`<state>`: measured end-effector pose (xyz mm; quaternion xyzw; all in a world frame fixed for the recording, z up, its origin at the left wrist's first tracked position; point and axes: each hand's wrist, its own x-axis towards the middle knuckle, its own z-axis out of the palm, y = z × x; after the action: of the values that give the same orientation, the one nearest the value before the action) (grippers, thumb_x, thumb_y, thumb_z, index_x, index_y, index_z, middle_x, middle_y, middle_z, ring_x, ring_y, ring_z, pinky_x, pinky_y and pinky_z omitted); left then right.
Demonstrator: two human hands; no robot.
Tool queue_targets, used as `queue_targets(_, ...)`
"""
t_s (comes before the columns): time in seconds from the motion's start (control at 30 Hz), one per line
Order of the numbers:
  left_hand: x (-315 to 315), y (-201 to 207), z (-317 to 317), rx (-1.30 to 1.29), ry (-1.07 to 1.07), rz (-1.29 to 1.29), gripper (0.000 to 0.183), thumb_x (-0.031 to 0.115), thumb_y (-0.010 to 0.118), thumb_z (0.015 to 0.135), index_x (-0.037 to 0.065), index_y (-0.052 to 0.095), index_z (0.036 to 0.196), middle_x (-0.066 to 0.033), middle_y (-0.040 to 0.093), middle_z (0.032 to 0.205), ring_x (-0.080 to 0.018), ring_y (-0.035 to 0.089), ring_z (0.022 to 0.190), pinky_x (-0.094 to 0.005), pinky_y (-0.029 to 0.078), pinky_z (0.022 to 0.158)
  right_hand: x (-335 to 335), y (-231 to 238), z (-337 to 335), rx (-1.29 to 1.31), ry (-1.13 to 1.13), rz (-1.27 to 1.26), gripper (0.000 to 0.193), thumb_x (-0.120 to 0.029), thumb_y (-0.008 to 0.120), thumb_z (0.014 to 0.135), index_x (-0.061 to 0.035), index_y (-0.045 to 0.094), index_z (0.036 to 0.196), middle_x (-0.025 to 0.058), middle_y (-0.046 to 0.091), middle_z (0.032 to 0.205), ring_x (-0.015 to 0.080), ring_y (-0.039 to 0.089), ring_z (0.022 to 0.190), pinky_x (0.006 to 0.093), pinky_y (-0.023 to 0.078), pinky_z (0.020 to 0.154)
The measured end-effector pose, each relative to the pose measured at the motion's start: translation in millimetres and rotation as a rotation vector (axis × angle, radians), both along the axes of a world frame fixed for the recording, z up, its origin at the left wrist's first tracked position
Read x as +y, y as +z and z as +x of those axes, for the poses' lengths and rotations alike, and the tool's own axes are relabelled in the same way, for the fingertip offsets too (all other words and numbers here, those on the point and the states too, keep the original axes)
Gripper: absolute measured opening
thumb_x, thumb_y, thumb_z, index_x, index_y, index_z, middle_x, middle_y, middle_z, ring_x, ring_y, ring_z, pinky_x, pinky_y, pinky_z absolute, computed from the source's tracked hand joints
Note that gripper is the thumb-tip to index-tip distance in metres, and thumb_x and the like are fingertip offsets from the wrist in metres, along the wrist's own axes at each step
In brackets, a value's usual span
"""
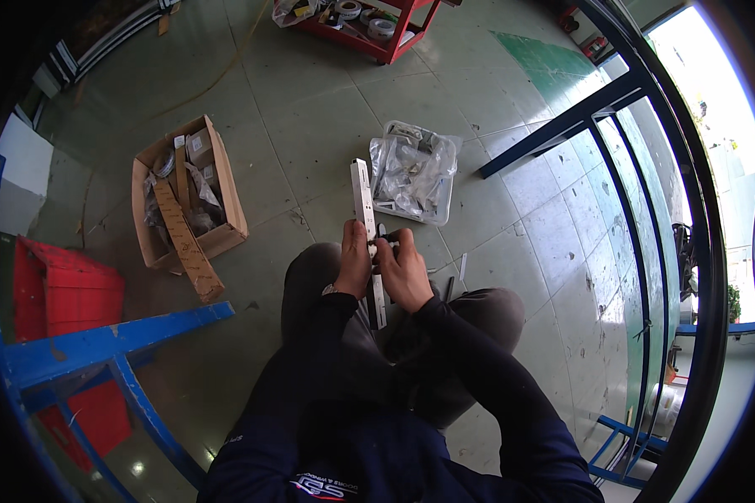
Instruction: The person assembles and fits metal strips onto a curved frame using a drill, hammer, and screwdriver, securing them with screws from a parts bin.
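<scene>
A long, narrow white bar with small holes or slots point(362, 189) is held upright between my knees, its lower end showing a dark face. My left hand point(355, 260) is closed round the bar at about its middle. On the bar's right side my right hand point(403, 272) is closed, its fingers pinched on a small dark part against the bar; its exact kind is hidden by the fingers. Just beyond my hands stands a clear plastic bin point(440, 214) with crumpled clear bags of small parts in it.
An open cardboard box point(232, 226) with packages stands at left, a long cardboard strip point(195, 260) leaning out. Red bins point(75, 289) and a blue metal frame point(134, 335) are at left. A red cart point(377, 52) with tape rolls stands ahead. Dark metal frames point(554, 126) rise at right.
</scene>
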<state>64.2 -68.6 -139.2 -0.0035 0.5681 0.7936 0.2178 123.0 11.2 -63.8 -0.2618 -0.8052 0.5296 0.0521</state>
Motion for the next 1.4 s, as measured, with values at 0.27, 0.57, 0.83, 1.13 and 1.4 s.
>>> queue_targets(0.27, -1.5, -3.3, -7.8, -0.143, -0.016, 0.105, 0.037, 0.041, 0.034, 0.111, 0.009, 0.051, 0.114, -0.0023, 0.054, 0.098, -0.0125, 0.05, 0.088, -0.0297, 0.044, 0.083, -1.0, -3.0, 0.5, 0.059, 0.136, 0.35, 0.03, -0.025, 0.059, 0.098, -0.0009, 0.041, 0.102, 0.028, 0.064, 0.071, 0.0498, 0.062, 0.069, 0.0586, 0.046, 0.062)
queue_targets(0.57, -1.5, -4.5, -2.1, -0.171, 0.034, 0.084, 0.035, 0.042, 0.033, 0.111, 0.011, 0.049, 0.114, -0.002, 0.056, 0.097, -0.0116, 0.053, 0.084, -0.0279, 0.047, 0.068, 1.2, -9.9, -6.3, 0.127, -0.023, -0.054, 0.027, -0.024, 0.061, 0.097, -0.0008, 0.047, 0.101, 0.0236, 0.066, 0.072, 0.0456, 0.065, 0.069, 0.0545, 0.048, 0.063)
queue_targets(0.83, 1.0, -10.1, -5.6, -0.075, 0.047, 0.097, 0.034, 0.043, 0.033, 0.11, 0.013, 0.049, 0.111, -0.0005, 0.054, 0.094, -0.0101, 0.052, 0.079, -0.0273, 0.046, 0.063, 0.7, -5.6, -5.7, 0.086, 0.025, 0.216, 0.026, -0.024, 0.061, 0.097, -0.0014, 0.048, 0.101, 0.0223, 0.066, 0.071, 0.0447, 0.065, 0.069, 0.0533, 0.048, 0.063)
queue_targets(1.13, 4.3, -4.6, -3.8, -0.126, 0.016, 0.104, 0.033, 0.043, 0.033, 0.111, 0.013, 0.048, 0.11, -0.0003, 0.054, 0.09, -0.0092, 0.051, 0.071, -0.0256, 0.044, 0.056, 3.2, -8.3, -2.9, 0.073, -0.056, 0.023, 0.027, -0.024, 0.062, 0.097, 0.0, 0.05, 0.101, 0.0221, 0.066, 0.069, 0.0427, 0.066, 0.068, 0.051, 0.049, 0.062)
queue_targets(1.4, 3.5, 3.7, -6.2, -0.061, 0.047, 0.096, 0.033, 0.043, 0.033, 0.111, 0.014, 0.048, 0.112, -0.0007, 0.054, 0.091, -0.0095, 0.052, 0.073, -0.025, 0.044, 0.057, 4.0, 3.4, -4.8, 0.067, 0.046, 0.313, 0.028, -0.024, 0.063, 0.096, 0.0002, 0.05, 0.101, 0.0217, 0.066, 0.07, 0.0405, 0.067, 0.068, 0.0486, 0.05, 0.062)
